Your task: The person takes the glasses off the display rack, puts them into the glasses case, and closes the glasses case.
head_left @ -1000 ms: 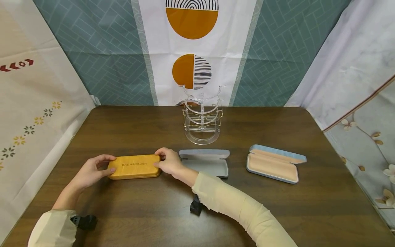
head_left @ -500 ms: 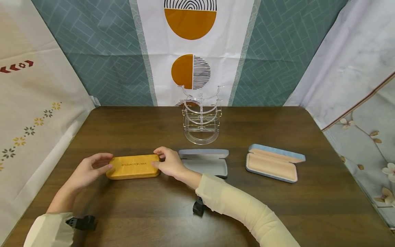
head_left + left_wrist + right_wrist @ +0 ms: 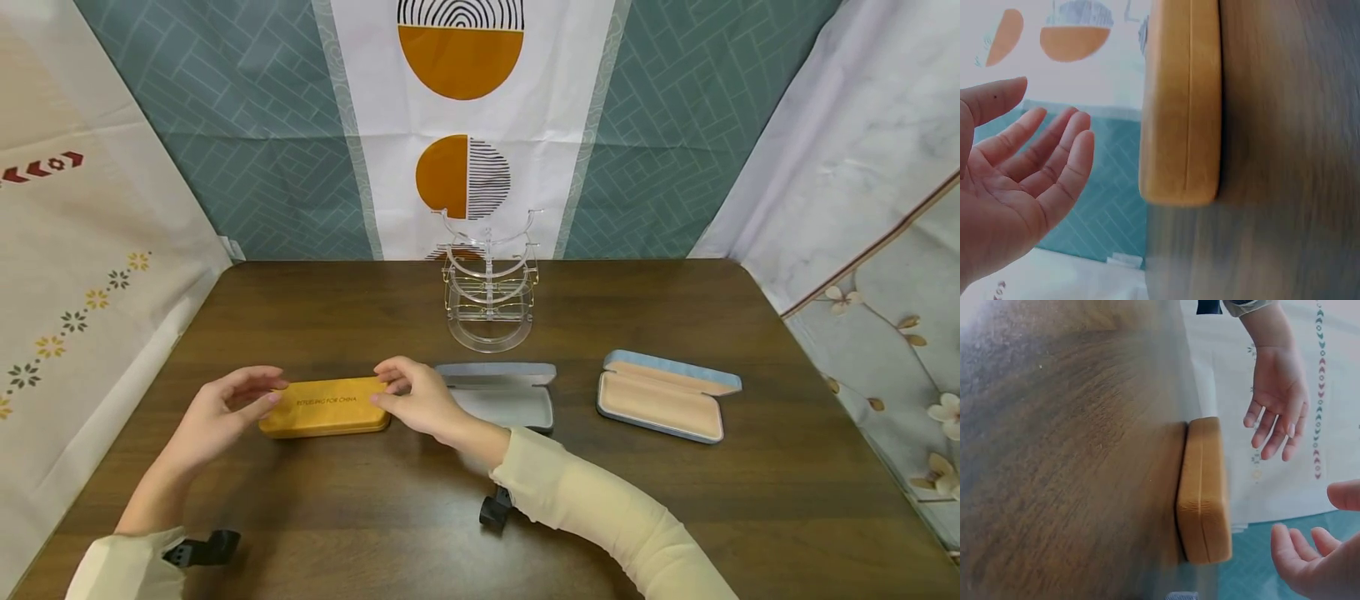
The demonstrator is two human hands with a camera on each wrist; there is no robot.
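Note:
A yellow glasses case (image 3: 322, 407) with lettering on its lid lies closed on the table. At its left end my left hand (image 3: 217, 417) hovers with relaxed, spread fingers; the left wrist view shows a gap between these fingers (image 3: 1072, 159) and the case (image 3: 1182, 112). My right hand (image 3: 420, 402) is at the other end, fingers loosely bent, and in the right wrist view it also stands apart from the case (image 3: 1204, 487). Neither hand holds anything. Just right of the right hand sits a grey glasses case (image 3: 506, 407), lid up, partly hidden by that hand.
Farther right lies a blue glasses case (image 3: 660, 404) with a beige lining, its lid raised. A clear tiered display stand (image 3: 489, 312) holding thin-framed glasses stands behind the grey case. Patterned cloth (image 3: 277, 167) hangs behind the table (image 3: 600, 517).
My left hand has come off the left end of the yellow case and risen slightly. The right hand has loosened from its right end. The yellow case stays in place.

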